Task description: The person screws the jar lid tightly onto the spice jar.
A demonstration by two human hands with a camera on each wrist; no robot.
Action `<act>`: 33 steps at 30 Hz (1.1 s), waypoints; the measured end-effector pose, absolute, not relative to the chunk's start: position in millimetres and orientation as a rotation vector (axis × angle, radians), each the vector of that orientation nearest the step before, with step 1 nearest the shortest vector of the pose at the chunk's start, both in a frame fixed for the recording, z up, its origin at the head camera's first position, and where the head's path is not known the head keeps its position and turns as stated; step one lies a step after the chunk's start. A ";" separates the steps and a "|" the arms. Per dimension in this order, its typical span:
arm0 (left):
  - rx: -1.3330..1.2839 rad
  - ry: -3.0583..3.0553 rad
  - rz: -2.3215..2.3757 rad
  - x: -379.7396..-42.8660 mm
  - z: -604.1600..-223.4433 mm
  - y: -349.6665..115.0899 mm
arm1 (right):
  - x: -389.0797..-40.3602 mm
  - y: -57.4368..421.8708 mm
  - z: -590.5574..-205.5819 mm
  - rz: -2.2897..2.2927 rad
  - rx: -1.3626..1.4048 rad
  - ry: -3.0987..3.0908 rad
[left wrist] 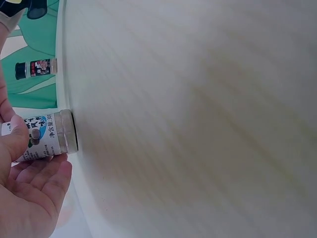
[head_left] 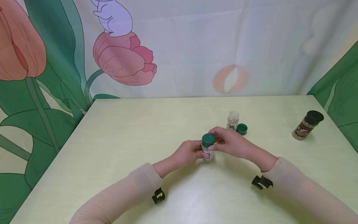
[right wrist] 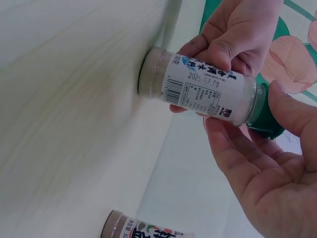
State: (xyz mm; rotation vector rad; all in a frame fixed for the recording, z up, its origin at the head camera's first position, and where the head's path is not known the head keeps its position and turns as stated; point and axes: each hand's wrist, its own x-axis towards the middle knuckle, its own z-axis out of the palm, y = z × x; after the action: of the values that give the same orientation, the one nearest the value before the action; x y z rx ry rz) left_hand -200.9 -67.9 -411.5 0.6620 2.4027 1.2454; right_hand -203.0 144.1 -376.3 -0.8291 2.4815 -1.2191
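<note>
Near the middle of the table stands a clear spice bottle point(right wrist: 198, 89) with a white label and a green cap point(head_left: 208, 140). Its base is at the tabletop. My left hand point(head_left: 183, 153) grips the bottle's body from the left, thumb across the label in the left wrist view. From the other side my right hand point(head_left: 232, 143) pinches the green cap, the thumb lying on it in the right wrist view. Just behind the right hand is a second clear bottle point(head_left: 233, 120), uncapped and partly hidden. Beside it lies a loose green cap point(head_left: 241, 128).
Toward the table's right edge stands a seasoning jar point(head_left: 303, 129) with a black lid. Behind the pale table point(head_left: 134, 121) hangs a curtain point(head_left: 184, 56) printed with flowers. Each wrist has a small black device below the sleeve.
</note>
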 end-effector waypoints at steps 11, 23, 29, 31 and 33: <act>0.676 2.412 1.220 -200.0 -412.1 -68.0 | -199.9 143.7 -372.4 -1.171 -0.873 2.501; 0.658 2.393 1.247 -199.6 -412.9 -67.9 | -200.1 144.1 -375.0 -1.155 -0.900 2.536; 0.667 2.395 1.250 -199.7 -411.9 -67.8 | -200.1 143.9 -373.7 -1.145 -0.882 2.551; 0.668 2.395 1.252 -199.9 -412.0 -68.0 | -200.2 143.8 -373.5 -1.140 -0.873 2.552; 0.670 2.394 1.249 -200.3 -411.8 -68.2 | -200.5 143.9 -373.5 -1.134 -0.868 2.556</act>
State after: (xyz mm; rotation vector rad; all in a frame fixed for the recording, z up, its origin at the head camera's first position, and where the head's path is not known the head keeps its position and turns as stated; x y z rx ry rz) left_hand -200.3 -68.2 -411.8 0.6699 2.3940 1.2487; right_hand -200.5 143.9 -373.5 -0.8680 2.5557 -1.1336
